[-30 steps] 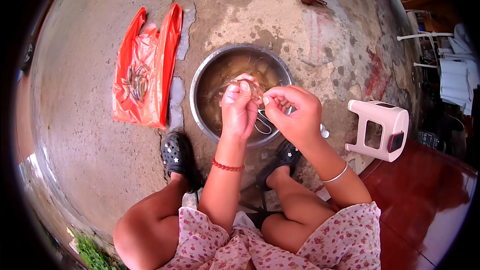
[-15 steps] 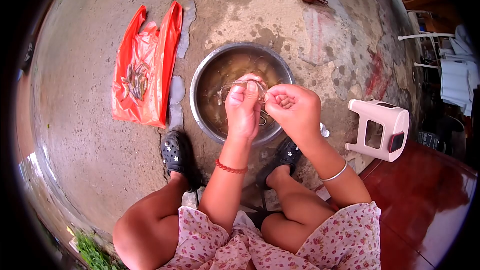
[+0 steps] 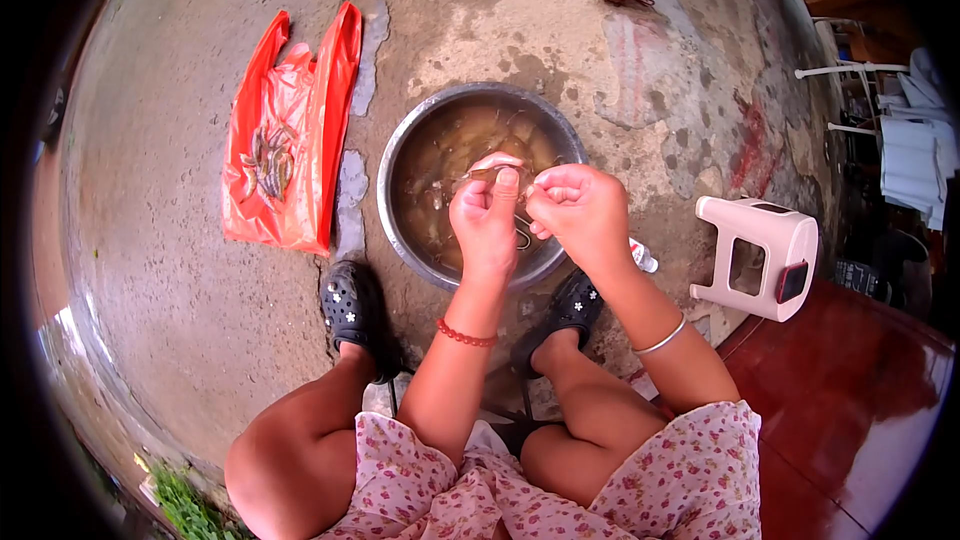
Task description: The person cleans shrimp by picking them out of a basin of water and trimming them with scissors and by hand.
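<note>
Above the metal basin (image 3: 388, 202), my left hand (image 3: 487, 225) is closed on a shrimp (image 3: 484, 175), its thumb pressed along the body. My right hand (image 3: 582, 218) pinches at the shrimp's right end with thumb and forefinger. Fingers cover much of the shrimp. Murky brown water with more shrimp fills the basin below. A thin loop (image 3: 523, 237) shows beside my left hand; I cannot tell what it belongs to.
To the left lies a red plastic bag (image 3: 335, 140) with several shrimp (image 3: 270, 162) on it. A pink stool (image 3: 790, 240) is at the right. A small white container (image 3: 643, 257) lies by my right wrist. My black clogs (image 3: 350, 305) flank the basin's near side.
My right hand has shifted slightly left and turned, its fingers still pinched near the shrimp. My left hand stays almost in place. More of the white container shows.
</note>
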